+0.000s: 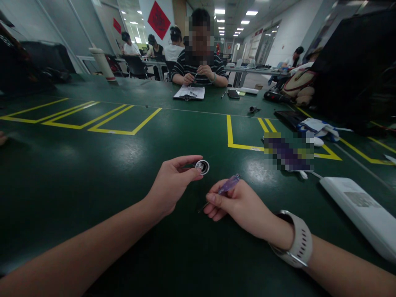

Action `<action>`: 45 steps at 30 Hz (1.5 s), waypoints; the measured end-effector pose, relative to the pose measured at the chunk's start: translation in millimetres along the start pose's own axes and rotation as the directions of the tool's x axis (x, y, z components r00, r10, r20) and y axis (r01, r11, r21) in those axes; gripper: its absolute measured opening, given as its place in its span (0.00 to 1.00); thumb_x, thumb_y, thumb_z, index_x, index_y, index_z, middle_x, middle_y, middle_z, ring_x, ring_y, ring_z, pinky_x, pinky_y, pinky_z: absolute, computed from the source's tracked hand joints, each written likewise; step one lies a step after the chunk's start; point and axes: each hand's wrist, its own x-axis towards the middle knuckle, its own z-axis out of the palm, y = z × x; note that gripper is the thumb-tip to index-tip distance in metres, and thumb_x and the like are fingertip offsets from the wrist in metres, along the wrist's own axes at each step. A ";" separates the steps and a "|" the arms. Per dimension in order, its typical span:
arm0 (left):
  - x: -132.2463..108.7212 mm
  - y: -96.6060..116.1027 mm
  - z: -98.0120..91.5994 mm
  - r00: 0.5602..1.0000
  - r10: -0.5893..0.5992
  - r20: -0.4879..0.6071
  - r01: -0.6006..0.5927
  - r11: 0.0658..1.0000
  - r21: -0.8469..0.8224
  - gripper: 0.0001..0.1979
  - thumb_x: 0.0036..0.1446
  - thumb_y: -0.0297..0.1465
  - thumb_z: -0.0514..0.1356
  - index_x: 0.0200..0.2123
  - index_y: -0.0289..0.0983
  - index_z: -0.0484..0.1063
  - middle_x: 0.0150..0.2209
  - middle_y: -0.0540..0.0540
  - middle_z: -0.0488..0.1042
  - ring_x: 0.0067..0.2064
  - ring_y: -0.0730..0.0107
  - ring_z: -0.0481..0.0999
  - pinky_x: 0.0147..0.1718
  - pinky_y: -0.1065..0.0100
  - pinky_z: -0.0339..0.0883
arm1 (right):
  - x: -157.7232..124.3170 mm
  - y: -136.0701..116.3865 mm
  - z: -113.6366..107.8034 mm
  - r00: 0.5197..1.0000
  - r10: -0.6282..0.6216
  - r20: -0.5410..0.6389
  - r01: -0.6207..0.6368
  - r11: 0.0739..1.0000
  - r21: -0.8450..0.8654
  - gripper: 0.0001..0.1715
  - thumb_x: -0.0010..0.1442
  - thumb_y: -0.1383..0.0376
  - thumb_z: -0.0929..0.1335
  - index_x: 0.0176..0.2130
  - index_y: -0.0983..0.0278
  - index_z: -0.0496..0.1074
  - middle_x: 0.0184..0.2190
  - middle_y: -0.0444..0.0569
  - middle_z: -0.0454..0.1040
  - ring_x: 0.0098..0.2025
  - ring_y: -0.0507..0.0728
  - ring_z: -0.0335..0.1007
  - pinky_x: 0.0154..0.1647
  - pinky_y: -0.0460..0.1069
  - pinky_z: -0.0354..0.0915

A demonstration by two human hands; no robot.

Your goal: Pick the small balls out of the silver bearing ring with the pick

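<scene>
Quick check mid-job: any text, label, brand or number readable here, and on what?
Nothing reads clearly.
Red diamond sign on the wall: dark character, blurred.
White device, grey label: blurred.
Paper before the co-worker: too small.
Round part in the left hand: no legible marking.
Purple tool in the right hand: none seen.

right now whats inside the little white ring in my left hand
A small greyish part sits in the white ring, too blurred to identify. Fingertips of the left hand cover its left edge.
</scene>
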 end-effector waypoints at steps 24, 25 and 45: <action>-8.6 0.0 2.7 0.997 -0.025 0.070 0.021 0.998 0.057 0.15 0.44 0.27 0.66 0.39 0.36 0.77 0.36 0.45 0.80 0.39 0.65 0.78 0.40 0.66 0.69 | -16.8 -2.3 -11.1 0.610 -0.792 -0.020 0.590 0.471 -0.656 0.06 0.60 0.70 0.66 0.37 0.63 0.72 0.33 0.47 0.78 0.34 0.54 0.75 0.36 0.49 0.71; -8.8 0.1 3.3 0.997 -0.028 0.067 0.025 0.998 0.057 0.14 0.43 0.27 0.66 0.38 0.36 0.77 0.35 0.45 0.80 0.39 0.65 0.78 0.40 0.66 0.70 | -17.2 -2.9 -11.2 0.591 -0.807 0.028 0.596 0.413 -0.688 0.07 0.59 0.72 0.65 0.38 0.63 0.72 0.33 0.47 0.78 0.35 0.53 0.74 0.36 0.48 0.70; -11.6 -0.1 8.6 0.999 -0.050 0.023 0.049 0.998 0.042 0.11 0.41 0.25 0.66 0.33 0.34 0.79 0.28 0.46 0.80 0.31 0.69 0.78 0.34 0.69 0.71 | -26.1 -5.2 -7.4 0.521 -0.696 0.494 0.579 -0.136 -0.804 0.15 0.63 0.72 0.57 0.38 0.71 0.71 0.33 0.58 0.77 0.33 0.59 0.72 0.32 0.53 0.71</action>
